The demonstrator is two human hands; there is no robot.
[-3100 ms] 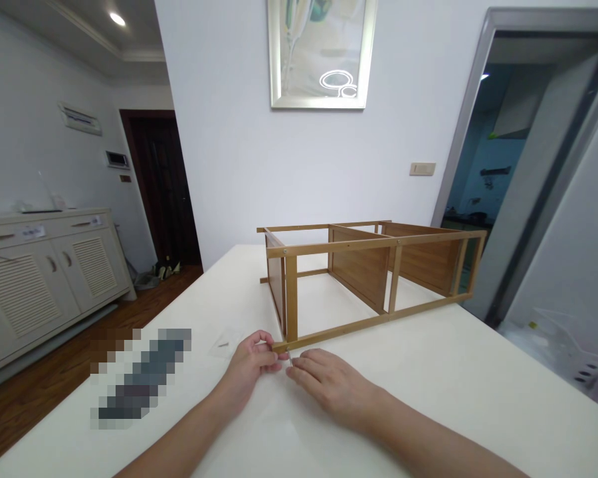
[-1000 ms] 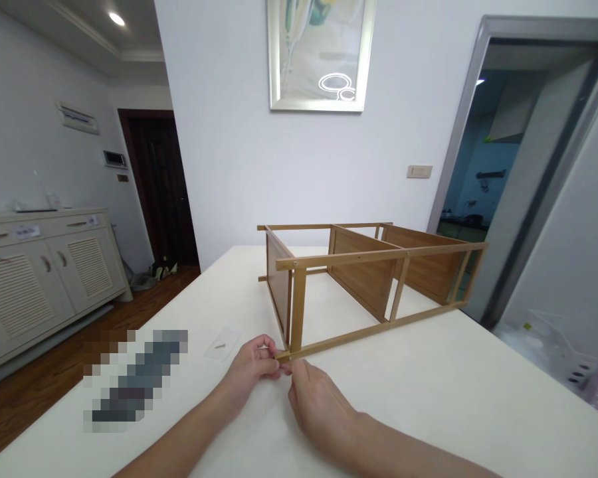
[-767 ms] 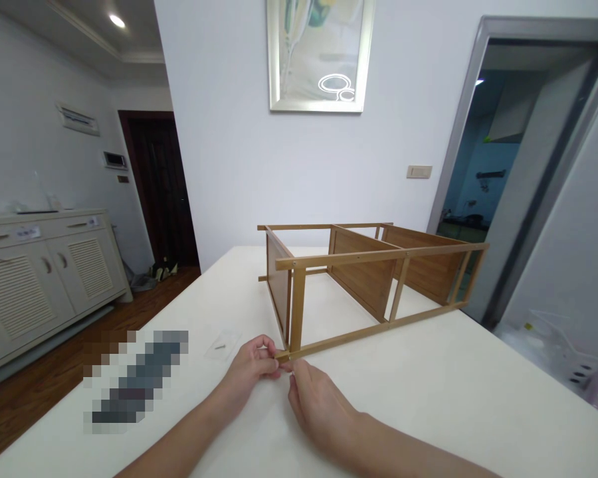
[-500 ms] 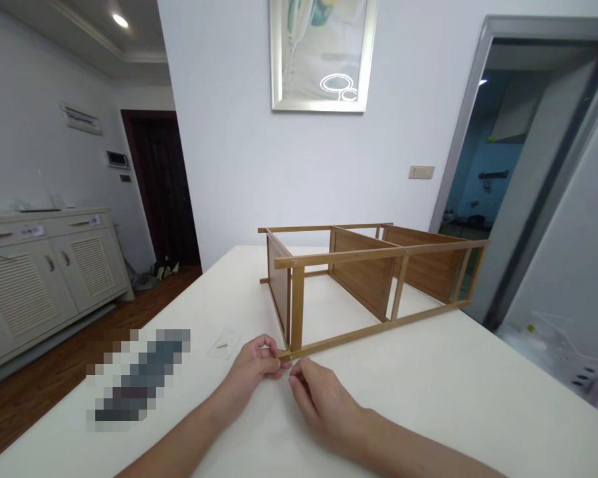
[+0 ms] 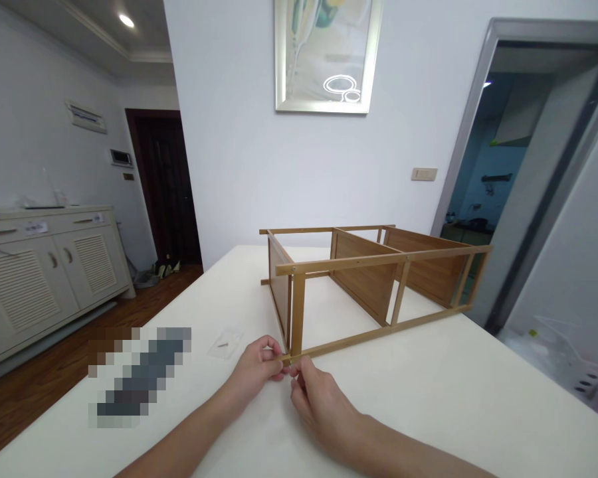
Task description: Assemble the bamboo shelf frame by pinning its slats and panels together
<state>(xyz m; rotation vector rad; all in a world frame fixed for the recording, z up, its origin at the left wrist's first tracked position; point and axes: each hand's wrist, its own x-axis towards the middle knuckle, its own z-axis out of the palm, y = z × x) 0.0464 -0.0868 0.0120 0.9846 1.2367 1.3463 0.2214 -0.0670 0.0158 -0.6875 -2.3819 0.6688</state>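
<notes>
A bamboo shelf frame (image 5: 369,262) lies on its side on the white table (image 5: 453,398), its open face towards me. My left hand (image 5: 256,368) pinches the near left corner of the frame's bottom rail. My right hand (image 5: 319,405) sits just right of it, thumb and fingertips closed on a small metal piece at the same corner, which the fingers mostly hide. The two hands nearly touch.
A small clear bag (image 5: 225,344) with a fastener lies on the table left of my hands. Further left is a pixelated dark object (image 5: 139,378). A white sideboard (image 5: 44,265) stands at the left wall, a doorway (image 5: 503,199) and a clear plastic basket (image 5: 568,352) at the right.
My right hand went from lying flat beside the corner to a pinch at the rail's end. The frame's near end has shifted slightly right. My left hand kept its grip.
</notes>
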